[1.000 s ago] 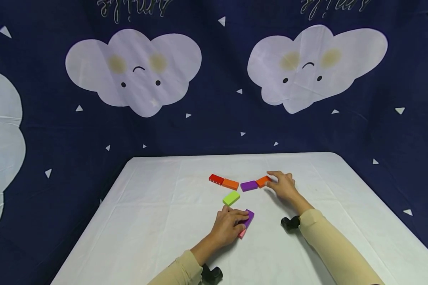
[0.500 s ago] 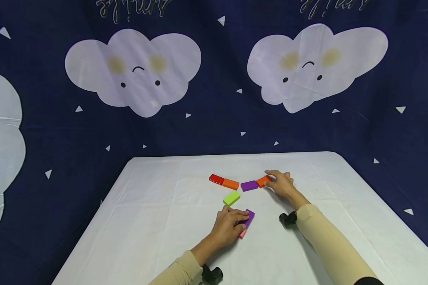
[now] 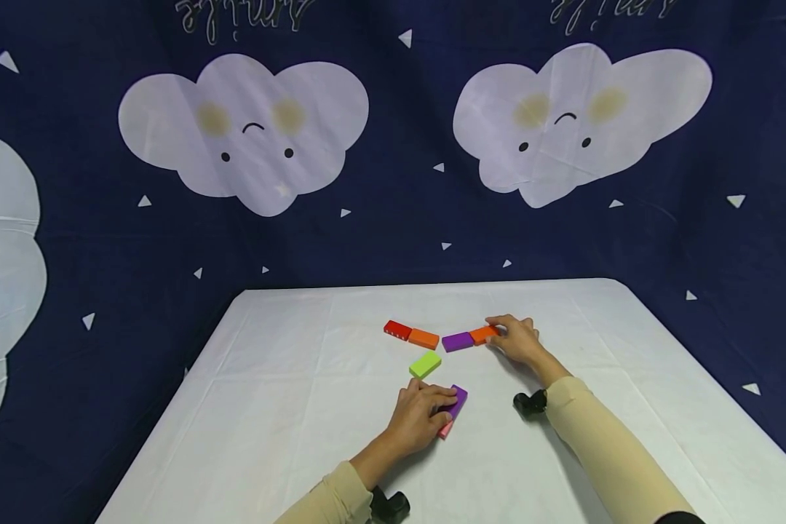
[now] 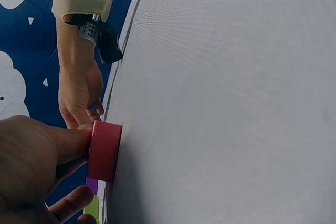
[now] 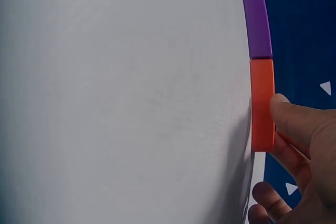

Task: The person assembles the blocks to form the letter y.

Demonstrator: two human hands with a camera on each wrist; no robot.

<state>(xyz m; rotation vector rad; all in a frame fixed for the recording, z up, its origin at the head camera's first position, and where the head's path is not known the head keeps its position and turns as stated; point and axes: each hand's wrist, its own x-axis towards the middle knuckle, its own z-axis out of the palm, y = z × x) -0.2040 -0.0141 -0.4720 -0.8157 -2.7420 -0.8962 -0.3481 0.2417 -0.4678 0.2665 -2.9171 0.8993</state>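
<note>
My left hand [image 3: 415, 416] grips a purple domino [image 3: 458, 402] and a pink domino [image 3: 445, 431] beside it on the table; fingers hide part of both. In the left wrist view the thumb touches the pink domino [image 4: 105, 151]. At the back right, my right hand [image 3: 519, 340] pinches an orange domino [image 3: 482, 335], its thumb on one side in the right wrist view. That domino's end meets another purple domino [image 3: 457, 342]. To their left lie a second orange domino [image 3: 423, 338] and a red domino [image 3: 397, 330] with white dots, end to end. A lime green domino [image 3: 425, 364] lies nearer.
The white-covered table [image 3: 268, 407] carries the dominoes, its back edge close to a dark blue curtain [image 3: 406, 240] printed with clouds. Black wrist devices, one [image 3: 530, 404] by the right wrist and one [image 3: 390, 506] by the left, sit low over the table.
The orange domino's outer end has turned slightly toward me under my right hand, bringing it nearer in line with the purple one. My left hand stays put.
</note>
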